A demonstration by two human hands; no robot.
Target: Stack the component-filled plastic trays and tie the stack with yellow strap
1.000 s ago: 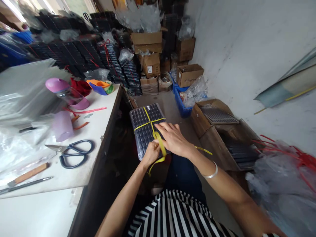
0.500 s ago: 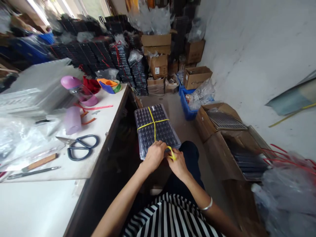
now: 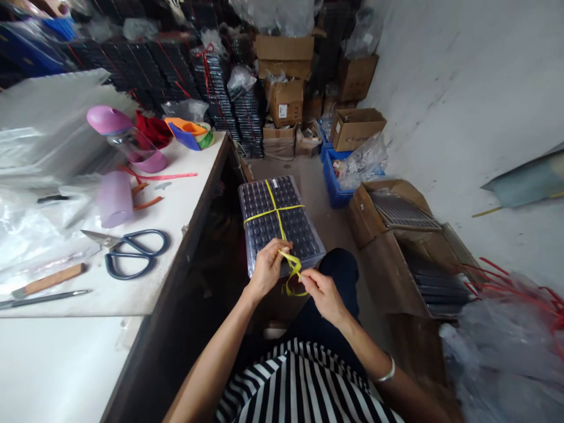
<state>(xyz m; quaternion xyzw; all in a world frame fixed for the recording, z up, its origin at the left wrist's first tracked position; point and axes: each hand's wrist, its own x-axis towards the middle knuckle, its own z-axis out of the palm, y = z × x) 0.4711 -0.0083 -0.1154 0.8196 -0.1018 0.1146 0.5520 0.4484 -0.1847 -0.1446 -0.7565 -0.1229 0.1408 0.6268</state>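
Observation:
A stack of clear plastic trays with dark cells [image 3: 304,232] rests at my lap, tilted slightly. Yellow strap [image 3: 294,269] crosses over its top and forms a loose loop at the near edge. My left hand [image 3: 268,262], at the tray stack's near edge, pinches the strap between thumb and fingers. To the right and a little nearer me, my right hand [image 3: 325,292] is closed on another part of the same strap, beside my knee. What the stack rests on is hidden.
Scissors [image 3: 132,252], a wooden-handled knife [image 3: 55,280] and a pink-lidded bottle [image 3: 127,141] lie on the white table [image 3: 176,247] at left. Open cardboard boxes [image 3: 365,217] and a blue crate [image 3: 337,194] stand at right. Bundled black stacks [image 3: 249,126] line the back.
My hands have moved apart, the right one drawing away to the right. The yellow strap between them now shows as an open loop. The view has tilted down slightly.

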